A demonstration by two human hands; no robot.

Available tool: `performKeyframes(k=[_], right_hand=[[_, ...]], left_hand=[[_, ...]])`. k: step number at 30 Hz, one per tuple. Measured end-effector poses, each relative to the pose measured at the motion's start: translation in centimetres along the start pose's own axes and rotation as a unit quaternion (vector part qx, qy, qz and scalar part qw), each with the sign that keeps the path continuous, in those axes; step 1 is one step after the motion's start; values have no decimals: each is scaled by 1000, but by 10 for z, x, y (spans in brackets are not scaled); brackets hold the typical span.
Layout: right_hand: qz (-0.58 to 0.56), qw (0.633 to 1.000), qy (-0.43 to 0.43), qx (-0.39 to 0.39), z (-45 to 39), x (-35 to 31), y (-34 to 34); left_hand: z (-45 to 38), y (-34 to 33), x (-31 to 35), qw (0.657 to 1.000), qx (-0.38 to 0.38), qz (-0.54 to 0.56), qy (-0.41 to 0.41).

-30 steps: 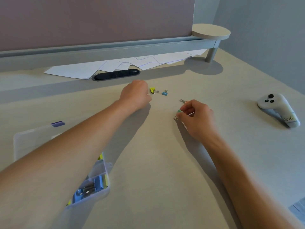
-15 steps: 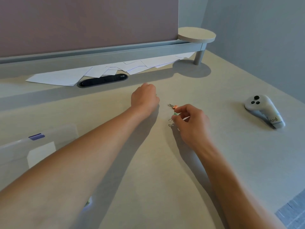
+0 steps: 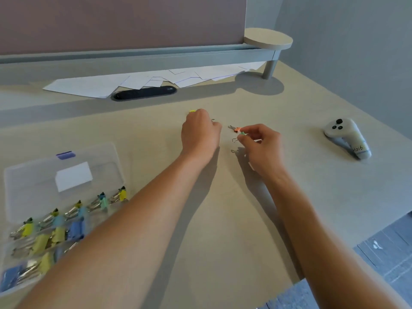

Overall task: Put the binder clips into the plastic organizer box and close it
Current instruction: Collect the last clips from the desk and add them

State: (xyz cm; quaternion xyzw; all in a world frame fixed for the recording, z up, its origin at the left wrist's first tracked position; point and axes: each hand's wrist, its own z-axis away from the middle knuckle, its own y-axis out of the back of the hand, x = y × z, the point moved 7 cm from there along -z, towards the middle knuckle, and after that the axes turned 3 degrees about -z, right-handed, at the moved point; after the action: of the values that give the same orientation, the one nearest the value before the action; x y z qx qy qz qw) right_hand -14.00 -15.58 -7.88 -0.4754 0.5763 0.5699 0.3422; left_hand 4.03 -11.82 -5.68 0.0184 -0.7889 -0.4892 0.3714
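Since the earlier frames, both hands have closed on the loose clips and the view has tilted down, bringing the plastic organizer box [image 3: 64,195] fully into view at 8 o'clock.

Progress: roughly mid-task. The box lies open on the counter [image 3: 223,219], lid [image 3: 66,175] laid flat behind the tray, and already holds many binder clips [image 3: 51,233] in yellow, blue and green. The remaining clips are not yet in it, and the lid is not yet shut.

Left hand [image 3: 199,136], at 12 o'clock: fingers curled over a yellow clip [image 3: 192,111], which shows at the knuckles; a wire loop protrudes on the right side.

Right hand [image 3: 262,146], just beside it at 1 o'clock: fingers pinch a small bunch of clips [image 3: 239,132], orange and green bodies, wire handles projecting leftward.

Materials: the box is translucent, smooth moulded plastic with a purple latch [image 3: 65,155] and a white label. The clips are painted folded metal with thin bright wire loops. The counter is matte and beige. A glossy white controller [image 3: 346,136] rests at 2 o'clock; loose paper sheets [image 3: 133,81] lie along the rear rail.
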Motion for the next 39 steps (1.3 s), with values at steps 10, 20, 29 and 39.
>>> performKeyframes(k=[10,20,29,39], right_hand=[[-42,998,-4,-46,62,-27,4],[-68,982,4,-177,139,-77,-84],[-9,963,23,-268,170,-87,-137],[89,952,86,-281,173,-101,-154]], left_hand=[[114,81,-45,904,51,390,168],[239,166,-108,915,47,382,122],[276,205,-137,964,126,231,20],[248,188,-157,992,80,-97,-26]])
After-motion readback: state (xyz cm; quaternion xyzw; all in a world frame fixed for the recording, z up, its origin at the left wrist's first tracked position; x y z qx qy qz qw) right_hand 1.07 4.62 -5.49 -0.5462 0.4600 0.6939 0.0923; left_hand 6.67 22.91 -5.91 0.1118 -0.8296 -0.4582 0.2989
